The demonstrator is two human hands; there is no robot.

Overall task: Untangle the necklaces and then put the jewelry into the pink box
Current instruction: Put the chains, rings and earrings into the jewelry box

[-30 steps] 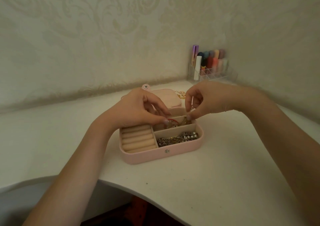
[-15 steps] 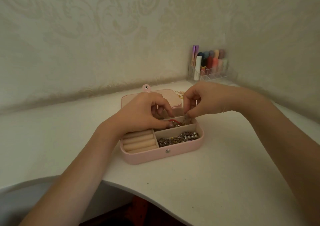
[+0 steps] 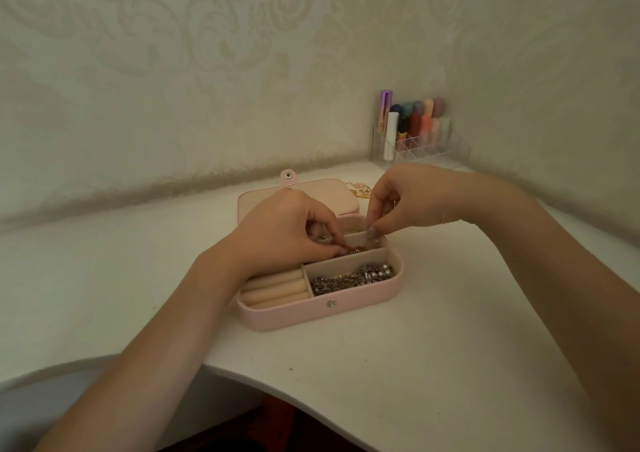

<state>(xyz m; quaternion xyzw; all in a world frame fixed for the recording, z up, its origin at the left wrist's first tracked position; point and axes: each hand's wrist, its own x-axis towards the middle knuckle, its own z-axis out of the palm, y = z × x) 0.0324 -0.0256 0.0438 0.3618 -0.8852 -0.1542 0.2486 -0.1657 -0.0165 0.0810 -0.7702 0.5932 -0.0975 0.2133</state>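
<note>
**Pink box open, both hands pinching jewelry over its middle tray**

Pink leatherette is wrapping the open box (image 3: pixel 360 304), which is sitting on the white table (image 3: pixel 433 365) with its snap button (image 3: pixel 331 303) facing the near edge. In the near left compartment, beige ring rolls (image 3: pixel 277 287) are lying in rows. Just right of them, in the near right compartment, a heap of silver chain and pearl-like beads (image 3: pixel 353 278) is resting.

Over the compartment behind that, the left hand (image 3: pixel 284 230) is pinching a small red and gold piece (image 3: pixel 355 249) between thumb and forefinger, fingertips pressed together. The right hand (image 3: pixel 405 198) is reaching in from the right, its thumb and forefinger closing on a thin chain (image 3: pixel 367 242) that is running down to the same piece; the links are too fine to follow.

Farther back, the lid (image 3: pixel 343 195) is lying flat, its tab (image 3: pixel 288 176) pointing at the wall. More gold and pink jewelry (image 3: pixel 360 190) is lying on the table just right of the lid. In the far right corner, a clear organizer (image 3: pixel 436 150) is holding coloured tubes (image 3: pixel 420 119).
</note>
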